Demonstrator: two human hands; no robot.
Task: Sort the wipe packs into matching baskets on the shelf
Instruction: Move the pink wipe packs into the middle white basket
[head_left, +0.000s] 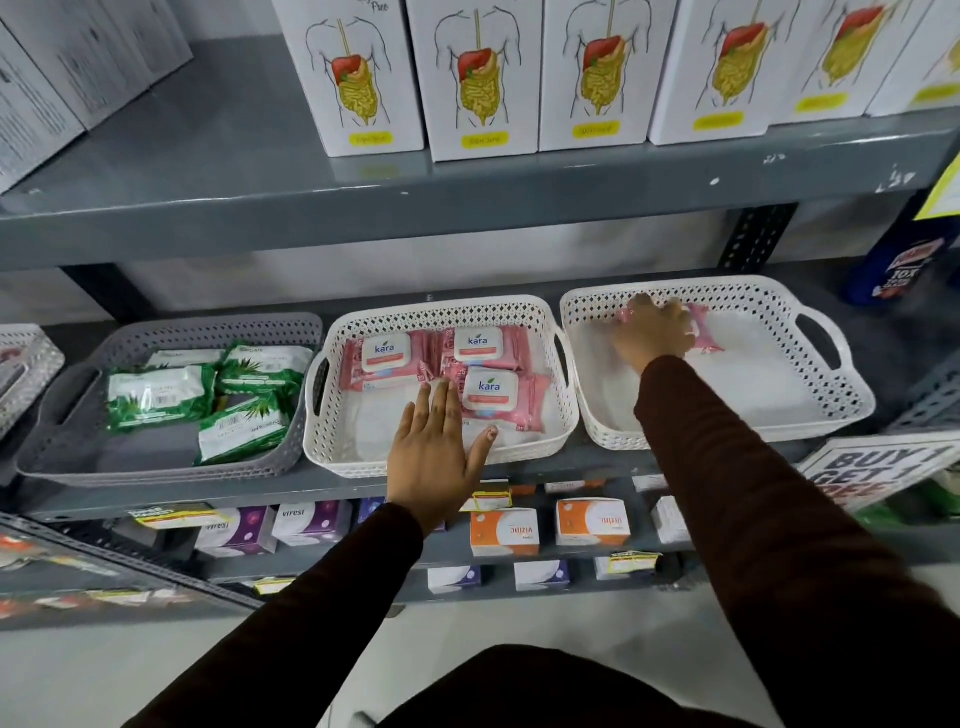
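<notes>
Three baskets stand side by side on the grey shelf. The grey basket (62, 415) at left holds several green wipe packs (161, 397). The middle white basket (447, 457) holds three pink wipe packs (387, 356) with white lids. My left hand (434, 447) lies flat and open over its front rim, holding nothing. The right white basket (779, 312) holds one pink wipe pack (701, 332) at its back. My right hand (652, 332) covers most of that pack with its fingers curled on it.
White boxes (478, 78) with a digestive drawing line the shelf above. Small purple and orange boxes (506, 530) fill the shelf below. A blue bottle (898, 270) stands at far right, with a sale sign (878, 473) below it. Another basket (26, 364) peeks in at far left.
</notes>
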